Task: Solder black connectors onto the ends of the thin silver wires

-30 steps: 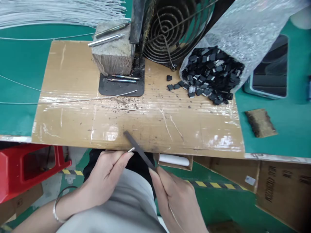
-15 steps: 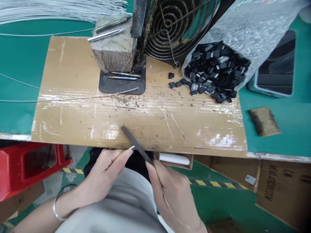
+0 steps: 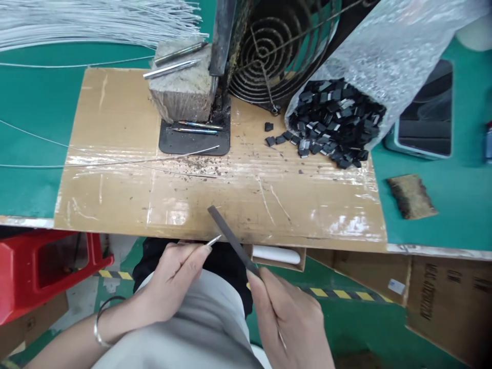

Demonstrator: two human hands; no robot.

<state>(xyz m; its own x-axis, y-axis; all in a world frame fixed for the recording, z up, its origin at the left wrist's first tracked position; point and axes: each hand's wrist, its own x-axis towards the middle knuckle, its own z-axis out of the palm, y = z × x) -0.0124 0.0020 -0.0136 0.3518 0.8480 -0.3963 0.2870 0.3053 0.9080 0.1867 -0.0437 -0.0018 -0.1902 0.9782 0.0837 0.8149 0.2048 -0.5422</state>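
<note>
Nearest the camera, a flat dark grey metal file (image 3: 232, 240) is gripped at its lower end by the right hand (image 3: 292, 320), fingers closed around it. Just to its left, a thin silver metal pin (image 3: 213, 240) is pinched between the fingertips of the left hand (image 3: 172, 277), its pointed tip held just beside the file's edge. A silver bangle (image 3: 100, 328) is worn on the left wrist. Beyond the hands, a scuffed brown cardboard sheet (image 3: 115, 195) is spread over a green table (image 3: 34, 118). Farther back, a worn grey block (image 3: 180, 92) with metal rods on top is seen. At far right, small black plastic clips (image 3: 330, 123) are spilled from a clear bubble-wrap bag (image 3: 392, 46).
</note>
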